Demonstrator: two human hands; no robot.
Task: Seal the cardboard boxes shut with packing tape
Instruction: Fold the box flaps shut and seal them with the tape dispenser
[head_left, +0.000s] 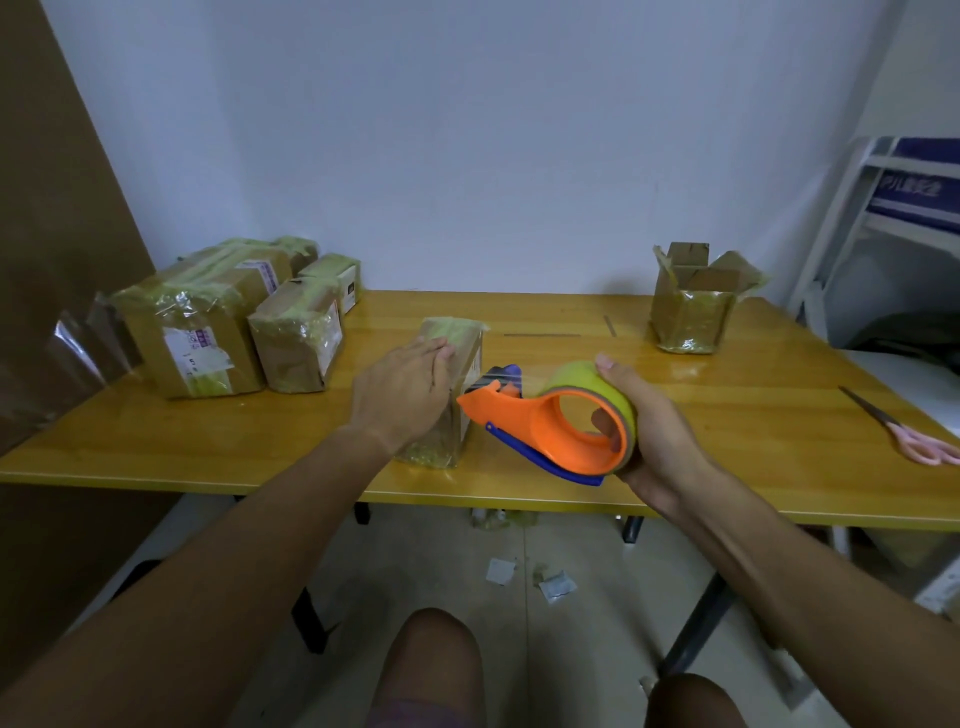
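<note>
**Tape drawn off the small box, cut still to make**

The left hand (402, 387) lies flat on the small cardboard box (447, 384) near the desk's (727, 415) front edge, its fingers (439, 353) straight and pressing down on the top where yellowish tape already runs. Just to the right of those fingers, the right hand (647, 431) holds the orange tape dispenser (540, 421), thumb over the roll and the other fingers curled through its core. A clear strip of tape seems to stretch from the dispenser's blade end to the box's side, though it is faint.

The step in hand looks like finishing one strip on this box: smoothing it down while the dispenser stands off. The next move likely calls for tilting the blade against the taut tape to sever it, the left hand holding the box steady.

Well beyond the right hand's fingers an open box (693, 301) stands unsealed; taped boxes (223, 322) sit left of the left hand.
</note>
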